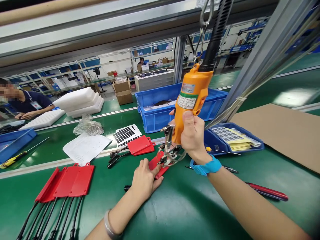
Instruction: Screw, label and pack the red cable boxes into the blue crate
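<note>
Overhead, seen from the head camera, an orange electric screwdriver (pixel 191 100) hangs from a hook and cable, the right hand (pixel 192 135) wrapped tight around its body, its tip down on a red plastic housing (pixel 158 165) lying on the green desk (pixel 190 206). The left hand (pixel 145 180) lies flat and open, fingers pressing on that housing. More red housings with black cables (pixel 67 181) lie to the left; a blue bin (pixel 155 113) stands behind. A seated co-worker (pixel 25 103) works at far left.
</note>
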Motion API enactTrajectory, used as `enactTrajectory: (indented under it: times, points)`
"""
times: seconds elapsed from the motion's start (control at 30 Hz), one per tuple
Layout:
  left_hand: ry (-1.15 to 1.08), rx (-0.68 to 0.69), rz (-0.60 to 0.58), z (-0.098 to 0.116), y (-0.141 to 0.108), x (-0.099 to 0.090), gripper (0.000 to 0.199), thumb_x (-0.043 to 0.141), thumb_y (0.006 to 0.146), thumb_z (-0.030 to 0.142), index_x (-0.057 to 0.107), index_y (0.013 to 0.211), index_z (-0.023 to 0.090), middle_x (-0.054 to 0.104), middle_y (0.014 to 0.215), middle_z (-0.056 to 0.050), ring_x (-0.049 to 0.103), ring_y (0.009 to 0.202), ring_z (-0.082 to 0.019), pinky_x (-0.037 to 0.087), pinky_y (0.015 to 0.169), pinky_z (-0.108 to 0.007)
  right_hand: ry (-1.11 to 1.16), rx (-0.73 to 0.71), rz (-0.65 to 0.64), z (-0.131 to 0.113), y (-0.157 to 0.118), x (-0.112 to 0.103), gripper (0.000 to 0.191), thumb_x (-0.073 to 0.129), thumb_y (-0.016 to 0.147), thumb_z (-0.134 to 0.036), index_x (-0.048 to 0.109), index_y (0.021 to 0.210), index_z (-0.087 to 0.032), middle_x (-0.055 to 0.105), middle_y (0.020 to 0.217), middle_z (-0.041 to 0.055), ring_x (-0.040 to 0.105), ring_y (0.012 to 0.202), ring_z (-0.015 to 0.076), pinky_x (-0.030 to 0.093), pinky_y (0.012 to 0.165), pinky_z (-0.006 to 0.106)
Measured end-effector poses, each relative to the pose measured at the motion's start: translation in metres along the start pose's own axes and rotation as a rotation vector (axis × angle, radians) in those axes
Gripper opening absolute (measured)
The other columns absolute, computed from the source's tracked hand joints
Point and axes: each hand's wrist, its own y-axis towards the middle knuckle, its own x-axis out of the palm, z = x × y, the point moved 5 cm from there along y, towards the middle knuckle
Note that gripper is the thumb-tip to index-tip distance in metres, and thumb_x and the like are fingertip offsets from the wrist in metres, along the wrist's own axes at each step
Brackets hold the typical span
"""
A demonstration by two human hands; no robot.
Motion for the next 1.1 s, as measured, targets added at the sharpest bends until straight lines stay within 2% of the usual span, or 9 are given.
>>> enactTrajectory:
  times: [0.23, 0.4, 0.53, 0.6, 0.67, 0.73, 0.87, 0.97, 1.1]
  points:
    - [-0.021, -0.015, -0.015, 0.002, -0.001, -0.003, 0.04, 0.054, 0.087, 0.047, 0.061, 0.123, 0.03, 0.042, 0.091, -0.008, 0.049, 0.085, -0.025, 0.052, 0.062, -0.034, 0.003, 0.0, -0.006, 0.002, -0.013, 0.002, 0.046, 0.055, 0.084, -0.065, 0.059, 0.081, -0.02, 0.051, 0.051, -0.0016, 0.049, 0.039, 0.0138, 0.04, 0.034, 0.024]
    - [-0.005, 0.015, 0.005, 0.001, -0.001, -0.005, 0.043, 0.054, 0.088, 0.047, 0.057, 0.128, 0.03, 0.048, 0.099, -0.01, 0.051, 0.09, -0.027, 0.054, 0.068, -0.037, 0.023, 0.016, -0.033, -0.007, -0.017, -0.003, 0.046, 0.056, 0.084, -0.063, 0.062, 0.086, -0.018, 0.054, 0.055, -0.0005, 0.049, 0.037, 0.0136, 0.04, 0.032, 0.025]
    - [0.009, 0.079, 0.047, 0.0, 0.003, -0.003, 0.049, 0.055, 0.088, 0.045, 0.052, 0.133, 0.024, 0.049, 0.126, -0.015, 0.052, 0.1, -0.028, 0.052, 0.085, -0.041, 0.014, -0.071, 0.016, -0.038, 0.006, 0.001, 0.05, 0.053, 0.085, -0.064, 0.065, 0.099, -0.018, 0.055, 0.058, 0.0005, 0.051, 0.04, 0.0151, 0.04, 0.031, 0.026]
    - [0.001, 0.102, 0.035, 0.001, 0.005, 0.001, 0.051, 0.055, 0.088, 0.044, 0.052, 0.132, 0.02, 0.046, 0.134, -0.018, 0.052, 0.105, -0.028, 0.05, 0.09, -0.041, 0.026, -0.141, 0.024, -0.053, 0.022, 0.011, 0.048, 0.052, 0.086, -0.064, 0.065, 0.098, -0.02, 0.054, 0.057, 0.0004, 0.052, 0.042, 0.0152, 0.042, 0.033, 0.026]
    - [-0.021, 0.098, 0.025, 0.0, 0.005, 0.004, 0.048, 0.053, 0.09, 0.041, 0.051, 0.133, 0.02, 0.046, 0.136, -0.019, 0.051, 0.109, -0.029, 0.048, 0.093, -0.041, 0.047, -0.176, 0.012, -0.059, 0.034, 0.025, 0.046, 0.051, 0.086, -0.063, 0.063, 0.095, -0.02, 0.053, 0.055, -0.0006, 0.05, 0.041, 0.0144, 0.044, 0.036, 0.027]
    - [-0.049, 0.074, 0.028, -0.003, 0.003, 0.006, 0.045, 0.048, 0.093, 0.038, 0.048, 0.136, 0.027, 0.049, 0.134, -0.016, 0.049, 0.114, -0.03, 0.046, 0.094, -0.043, 0.074, -0.169, 0.005, -0.052, 0.039, 0.038, 0.044, 0.052, 0.085, -0.063, 0.061, 0.091, -0.02, 0.052, 0.053, -0.002, 0.048, 0.039, 0.0132, 0.043, 0.037, 0.027]
    - [-0.116, 0.026, 0.018, -0.009, -0.001, 0.006, 0.042, 0.042, 0.096, 0.04, 0.041, 0.138, 0.041, 0.055, 0.129, -0.008, 0.046, 0.116, -0.032, 0.044, 0.088, -0.047, 0.068, -0.066, -0.003, -0.015, 0.031, 0.054, 0.047, 0.053, 0.082, -0.066, 0.06, 0.087, -0.02, 0.052, 0.051, -0.0027, 0.048, 0.037, 0.0123, 0.041, 0.036, 0.025]
    - [-0.154, -0.003, -0.001, -0.01, -0.001, 0.006, 0.041, 0.041, 0.096, 0.043, 0.042, 0.137, 0.043, 0.056, 0.128, -0.007, 0.047, 0.11, -0.031, 0.044, 0.084, -0.045, 0.046, 0.009, -0.04, 0.01, 0.019, 0.058, 0.051, 0.053, 0.082, -0.068, 0.061, 0.09, -0.018, 0.052, 0.05, -0.0032, 0.047, 0.037, 0.0118, 0.04, 0.035, 0.024]
    - [-0.181, -0.021, -0.008, -0.007, 0.001, 0.005, 0.04, 0.042, 0.095, 0.043, 0.044, 0.136, 0.042, 0.058, 0.126, -0.007, 0.046, 0.109, -0.03, 0.043, 0.084, -0.045, 0.032, 0.024, -0.055, 0.024, 0.01, 0.057, 0.05, 0.051, 0.085, -0.065, 0.061, 0.092, -0.016, 0.053, 0.052, -0.0029, 0.05, 0.04, 0.0124, 0.042, 0.038, 0.024]
